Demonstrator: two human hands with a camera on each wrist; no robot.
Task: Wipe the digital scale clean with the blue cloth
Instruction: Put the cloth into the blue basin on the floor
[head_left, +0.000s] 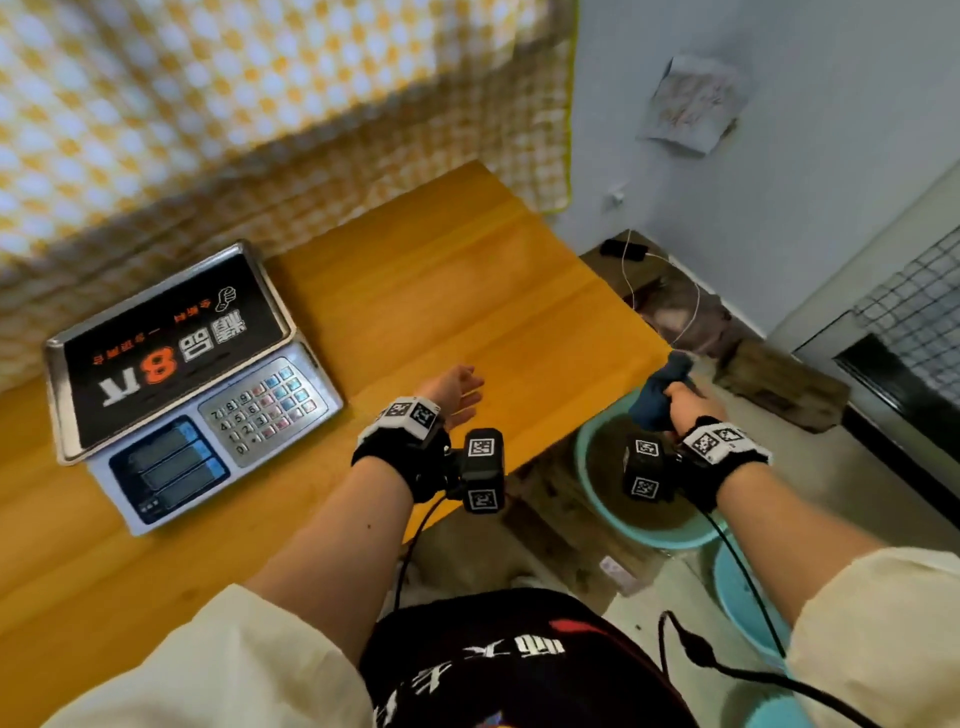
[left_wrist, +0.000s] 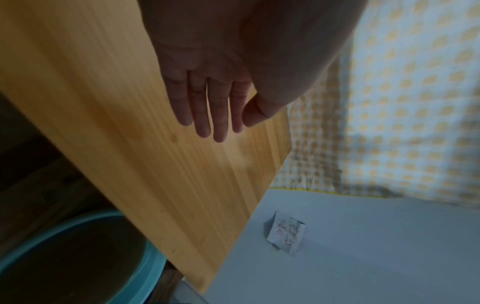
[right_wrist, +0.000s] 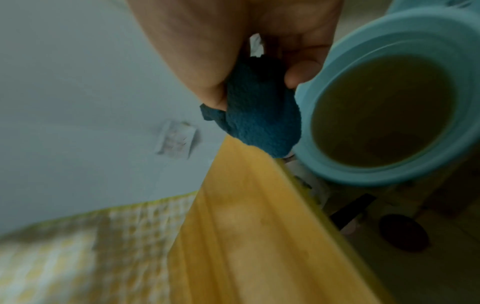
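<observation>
Overhead, your digital scale (head_left: 182, 384) sits at the wooden table's (head_left: 467, 291) left end, long axis running from you toward the checked curtain (head_left: 208, 104), keypad and display nearest you. Your right hand (head_left: 685, 402) grips the balled blue cloth (head_left: 662, 389) above a teal basin (head_left: 587, 467) of murky water. Leftward, your left hand (left_wrist: 207, 82) hovers flat, fingers straight together. Rightward, fingers (right_wrist: 301, 74) curl round the cloth (right_wrist: 262, 115) beside the basin (right_wrist: 441, 30).

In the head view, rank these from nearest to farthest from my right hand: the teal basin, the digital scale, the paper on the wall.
1. Teal basin, directly below the right hand.
2. Paper on the wall, beyond it.
3. Digital scale, far left on the table.
</observation>
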